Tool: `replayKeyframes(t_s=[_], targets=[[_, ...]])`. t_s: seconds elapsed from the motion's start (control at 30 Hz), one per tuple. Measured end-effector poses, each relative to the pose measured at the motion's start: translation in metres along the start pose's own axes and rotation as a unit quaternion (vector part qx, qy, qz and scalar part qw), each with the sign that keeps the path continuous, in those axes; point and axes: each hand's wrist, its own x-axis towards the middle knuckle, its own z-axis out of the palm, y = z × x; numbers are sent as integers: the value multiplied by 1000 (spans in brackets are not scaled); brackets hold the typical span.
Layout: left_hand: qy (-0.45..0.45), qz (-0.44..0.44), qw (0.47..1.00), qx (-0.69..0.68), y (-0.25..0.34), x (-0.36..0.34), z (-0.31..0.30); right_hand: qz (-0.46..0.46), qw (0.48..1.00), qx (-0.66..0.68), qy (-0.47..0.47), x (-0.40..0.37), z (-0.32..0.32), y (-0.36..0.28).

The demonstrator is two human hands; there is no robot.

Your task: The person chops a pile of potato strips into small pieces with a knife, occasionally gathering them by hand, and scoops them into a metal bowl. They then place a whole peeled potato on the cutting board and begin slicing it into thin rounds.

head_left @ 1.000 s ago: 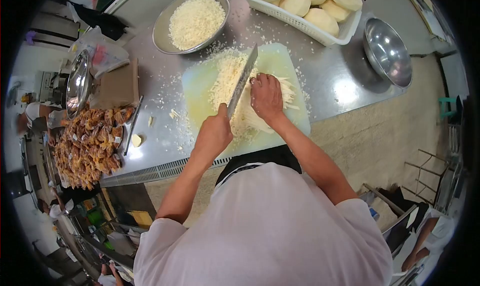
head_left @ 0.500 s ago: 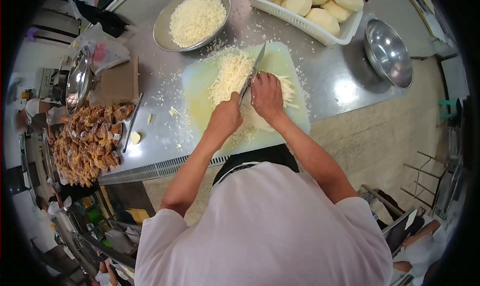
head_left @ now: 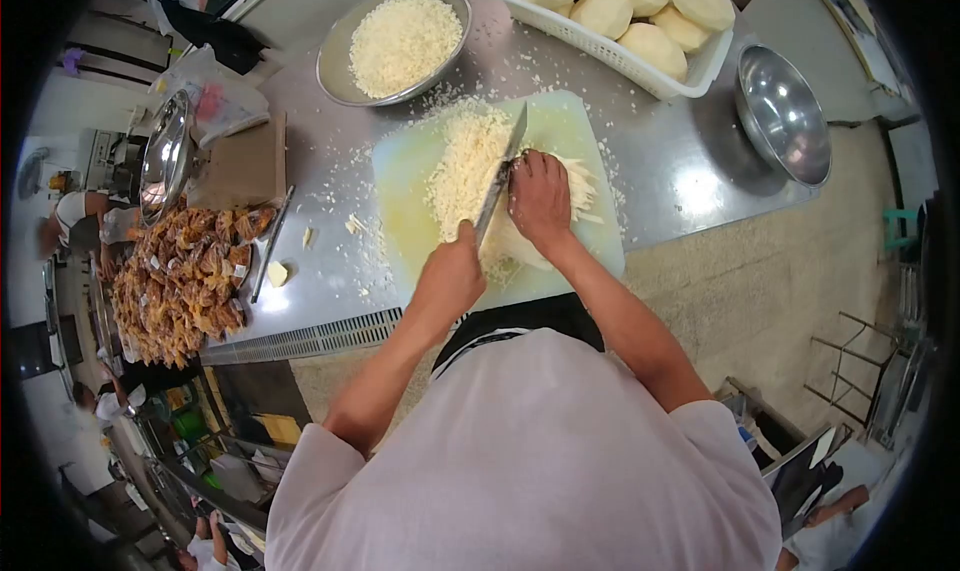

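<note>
My left hand (head_left: 452, 271) is wrapped round the handle of a knife (head_left: 500, 176), whose blade points away from me over the cutting board (head_left: 400, 226). Curled fingers of my right hand (head_left: 540, 196) press down on pale vegetable strips (head_left: 583, 186), right beside the blade. More of the cut vegetable lies under that hand and is mostly hidden. Left of the knife, a heap of finely chopped pale vegetable (head_left: 462, 156) covers part of the board.
A metal bowl of chopped vegetable (head_left: 405, 46) stands at the back. A white basket (head_left: 600, 56) holds several peeled round vegetables. Another metal bowl (head_left: 785, 116) sits at the right edge. Wrapped brown food pieces (head_left: 185, 286) and a dark rod (head_left: 272, 246) lie left. Other people are in the background.
My left hand has lowered slightly toward me with the knife, and its blade now stands a little steeper. The right hand keeps its place on the strips. The whole view has shifted slightly.
</note>
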Motion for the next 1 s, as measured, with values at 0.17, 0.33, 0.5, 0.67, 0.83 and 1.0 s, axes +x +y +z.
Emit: replayKeyframes(t_s=[0.17, 0.33, 0.5, 0.67, 0.83, 1.0], targets=[[46, 65, 996, -48, -7, 33, 10, -11, 1000, 12, -2, 0, -2, 0], [21, -5, 1000, -19, 6, 3, 6, 3, 1000, 16, 4, 1, -1, 0], [42, 15, 998, -51, 4, 36, 2, -14, 1000, 28, -5, 0, -3, 2], [47, -20, 999, 8, -14, 20, 18, -17, 999, 38, 11, -2, -4, 1], [72, 42, 996, -15, -10, 20, -10, -41, 993, 110, -10, -2, -9, 10], [47, -43, 998, -22, -11, 10, 13, -92, 988, 113, 51, -18, -30, -3]])
